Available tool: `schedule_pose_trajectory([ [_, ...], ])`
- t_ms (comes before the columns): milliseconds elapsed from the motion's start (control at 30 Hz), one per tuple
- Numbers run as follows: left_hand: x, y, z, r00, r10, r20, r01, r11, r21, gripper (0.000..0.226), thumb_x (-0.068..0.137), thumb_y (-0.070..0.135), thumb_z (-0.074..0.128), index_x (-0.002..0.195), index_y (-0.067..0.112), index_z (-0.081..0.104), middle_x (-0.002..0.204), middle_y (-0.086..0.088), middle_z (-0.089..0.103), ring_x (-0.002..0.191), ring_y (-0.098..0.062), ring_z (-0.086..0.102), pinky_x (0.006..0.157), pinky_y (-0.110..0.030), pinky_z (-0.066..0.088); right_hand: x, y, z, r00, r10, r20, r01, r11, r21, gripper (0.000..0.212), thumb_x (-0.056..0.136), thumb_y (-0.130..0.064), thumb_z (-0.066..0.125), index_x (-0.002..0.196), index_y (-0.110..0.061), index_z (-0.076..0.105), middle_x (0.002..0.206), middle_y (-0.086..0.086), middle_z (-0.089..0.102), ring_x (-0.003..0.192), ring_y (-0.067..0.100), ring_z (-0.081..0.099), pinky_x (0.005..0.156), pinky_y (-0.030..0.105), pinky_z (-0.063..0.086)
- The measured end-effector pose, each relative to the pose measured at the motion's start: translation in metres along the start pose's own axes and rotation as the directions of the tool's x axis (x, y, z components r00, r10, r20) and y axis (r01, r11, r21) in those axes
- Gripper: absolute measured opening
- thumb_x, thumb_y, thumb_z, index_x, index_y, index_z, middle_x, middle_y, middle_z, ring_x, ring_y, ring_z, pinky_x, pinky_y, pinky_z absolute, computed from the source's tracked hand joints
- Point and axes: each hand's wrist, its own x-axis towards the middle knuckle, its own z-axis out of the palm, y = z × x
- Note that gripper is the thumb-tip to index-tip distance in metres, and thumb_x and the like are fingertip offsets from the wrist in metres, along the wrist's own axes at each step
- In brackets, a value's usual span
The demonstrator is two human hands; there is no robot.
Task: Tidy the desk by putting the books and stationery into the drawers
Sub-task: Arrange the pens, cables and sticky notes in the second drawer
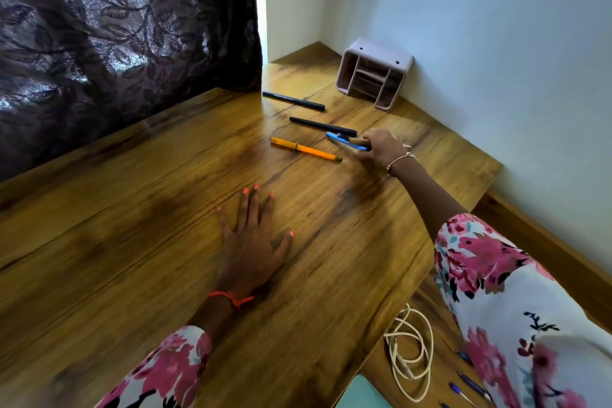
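My right hand [381, 147] reaches across the wooden desk [139, 242] and grips a small bunch of pens, a blue pen [344, 141] and a brown one sticking out to the left. An orange pen [306, 149] lies on the desk just left of that hand. Two black pens lie farther back, one [323, 125] close to the hand and another [293, 100] nearer the curtain. My left hand [251, 242] rests flat on the desk, fingers spread, holding nothing.
A pink desk organiser [374, 73] lies on its side by the wall at the back. A dark patterned curtain [116, 36] hangs along the left. At lower right, an open drawer [433, 315] holds a coiled white cable [410, 351] and several blue pens [470, 384].
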Motion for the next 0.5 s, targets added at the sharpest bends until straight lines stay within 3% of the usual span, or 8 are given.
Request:
schedule_pose_trajectory([
  [67, 0.0, 0.0, 0.002, 1.0, 0.004, -0.005, -0.004, 1.0, -0.009, 0.081, 0.079, 0.062, 0.013, 0.146, 0.016, 0.02, 0.156, -0.01, 0.004, 0.143, -0.023, -0.004, 0.107, -0.061, -0.001, -0.002, -0.008, -0.004, 1.0, -0.027, -0.007, 0.028, 0.991, 0.133, 0.021, 0.083, -0.015, 0.062, 0.099, -0.005, 0.053, 0.092, 0.014, 0.052, 0.088, 0.028, 0.049, 0.076, 0.035, 0.039],
  [167, 0.001, 0.001, 0.002, 1.0, 0.002, -0.02, -0.003, 1.0, -0.01, 0.08, 0.08, 0.061, 0.016, 0.145, 0.015, 0.024, 0.155, -0.011, 0.008, 0.143, -0.025, 0.0, 0.107, -0.063, 0.001, -0.003, -0.03, -0.006, 0.993, -0.099, -0.071, 0.115, 0.954, 0.277, 0.025, 0.082, -0.006, 0.057, 0.107, -0.005, 0.053, 0.086, 0.006, 0.048, 0.082, 0.02, 0.045, 0.068, 0.027, 0.034],
  [267, 0.001, 0.0, 0.003, 1.0, 0.008, 0.003, -0.008, 1.0, -0.008, 0.081, 0.08, 0.062, 0.013, 0.147, 0.017, 0.017, 0.156, -0.009, 0.002, 0.142, -0.022, -0.009, 0.106, -0.06, -0.006, 0.003, -0.055, -0.002, 0.98, -0.152, -0.126, 0.184, 0.934, 0.305, 0.009, 0.082, -0.006, 0.057, 0.091, -0.009, 0.056, 0.075, 0.007, 0.051, 0.076, 0.022, 0.048, 0.057, 0.025, 0.033],
  [333, 0.001, -0.001, 0.003, 1.0, 0.008, -0.018, -0.008, 1.0, -0.002, 0.079, 0.081, 0.061, 0.016, 0.146, 0.016, 0.021, 0.155, -0.011, 0.007, 0.142, -0.024, -0.003, 0.106, -0.061, -0.002, 0.009, -0.07, 0.003, 0.979, -0.186, -0.087, 0.203, 0.941, 0.271, 0.02, 0.081, -0.014, 0.063, 0.099, -0.005, 0.06, 0.087, 0.013, 0.06, 0.083, 0.023, 0.056, 0.062, 0.027, 0.039],
  [433, 0.002, -0.001, 0.004, 1.0, 0.001, -0.009, -0.001, 1.0, 0.013, 0.076, 0.083, 0.06, 0.02, 0.144, 0.015, 0.027, 0.154, -0.014, 0.015, 0.143, -0.027, 0.006, 0.105, -0.064, 0.006, 0.014, -0.087, 0.011, 0.984, -0.174, 0.029, 0.173, 0.984, 0.044, 0.048, 0.077, -0.034, 0.07, 0.112, -0.005, 0.057, 0.106, 0.013, 0.062, 0.096, 0.027, 0.058, 0.075, 0.035, 0.046],
  [500, 0.002, 0.0, 0.003, 1.0, 0.002, -0.002, -0.001, 1.0, 0.013, 0.075, 0.083, 0.059, 0.022, 0.143, 0.015, 0.029, 0.153, -0.014, 0.018, 0.142, -0.028, 0.009, 0.105, -0.065, 0.008, 0.018, -0.091, 0.014, 0.985, -0.163, 0.054, 0.165, 0.986, -0.032, 0.047, 0.077, -0.036, 0.07, 0.109, -0.004, 0.056, 0.109, 0.015, 0.061, 0.099, 0.03, 0.057, 0.074, 0.034, 0.044],
])
